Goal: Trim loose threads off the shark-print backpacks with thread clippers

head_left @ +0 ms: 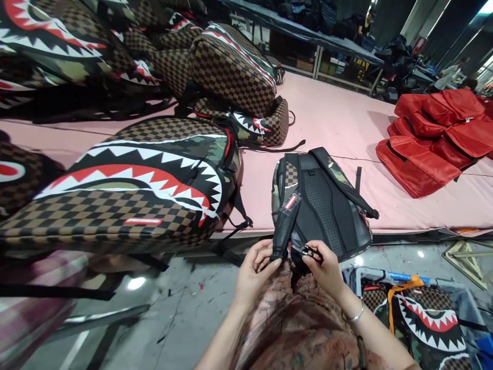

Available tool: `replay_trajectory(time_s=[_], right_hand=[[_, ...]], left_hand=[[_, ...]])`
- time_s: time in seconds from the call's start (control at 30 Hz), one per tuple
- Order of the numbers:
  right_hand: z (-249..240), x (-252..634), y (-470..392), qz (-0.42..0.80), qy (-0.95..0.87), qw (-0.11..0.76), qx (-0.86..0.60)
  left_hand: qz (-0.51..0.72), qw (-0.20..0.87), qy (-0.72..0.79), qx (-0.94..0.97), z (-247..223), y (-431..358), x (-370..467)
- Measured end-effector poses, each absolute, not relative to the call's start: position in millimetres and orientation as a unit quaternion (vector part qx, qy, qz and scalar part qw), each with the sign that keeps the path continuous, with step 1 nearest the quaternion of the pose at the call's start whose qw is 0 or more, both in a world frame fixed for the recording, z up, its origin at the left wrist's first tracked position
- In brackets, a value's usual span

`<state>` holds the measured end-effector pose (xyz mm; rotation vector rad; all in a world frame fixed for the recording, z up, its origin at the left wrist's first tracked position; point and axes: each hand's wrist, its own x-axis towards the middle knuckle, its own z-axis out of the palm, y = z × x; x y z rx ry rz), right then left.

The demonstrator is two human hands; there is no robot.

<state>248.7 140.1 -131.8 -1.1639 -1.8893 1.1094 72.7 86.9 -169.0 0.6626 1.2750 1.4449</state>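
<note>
Pink covers the tabletop (339, 128) in front of me, and a black-backed backpack (327, 205) lies on it back-side up, its lower end hanging over the near edge toward my lap. Its long axis runs away from me and a little to the left, so the straps come down toward my hands.

My left hand (254, 270) pinches the end of the left shoulder strap (287, 221), the one with the small red tag; that grip is closed on the strap, thumb over fingers. My right hand (327, 267) sits just beside it, fingers curled shut around a small dark buckle (313, 253) at the bag's bottom edge. The two hands are near each other, the strap end to the left of the buckle and almost touching it. The other strap (342, 180) lies slack across the bag's right side, reaching toward the far right.

Farther out, a big shark-mouth backpack (127, 190) lies to my left on the tabletop, with more checkered ones piled behind it. Red bags (435, 133) are stacked at the far right, and another shark-mouth bag (427, 318) rests on the floor by my right arm.
</note>
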Motion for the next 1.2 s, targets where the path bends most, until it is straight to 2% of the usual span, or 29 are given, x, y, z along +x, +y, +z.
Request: replay_trajectory(time_s=[0.2,0.4,0.63,0.83,0.97,1.2], right_hand=[[-129.8,248.3,146.4,0.325,-0.781,0.321,-0.427],[-129.7,249.6,149.3,0.253,-0.819,0.248,-0.452],[-112.1,247.5,147.9,0.214,-0.869,0.148,-0.421],[-99.9,239.0,146.4,0.126,-0.896,0.074,-0.419],[-106.4,242.4,149.1,0.122,-0.899,0.089,-0.412],[-109.7,244.7,157.9,0.128,-0.906,0.106,-0.389]], left_hand=[[0.576,0.448,0.601,0.327,-173.0,94.9,74.7],[0.549,0.41,0.638,0.352,-169.7,101.3,77.4],[0.574,0.354,0.67,0.312,-169.3,99.1,84.9],[0.591,0.35,0.665,0.292,-173.2,96.9,90.5],[0.611,0.363,0.658,0.25,-174.6,96.5,91.8],[0.632,0.447,0.611,0.162,-168.2,95.8,89.2]])
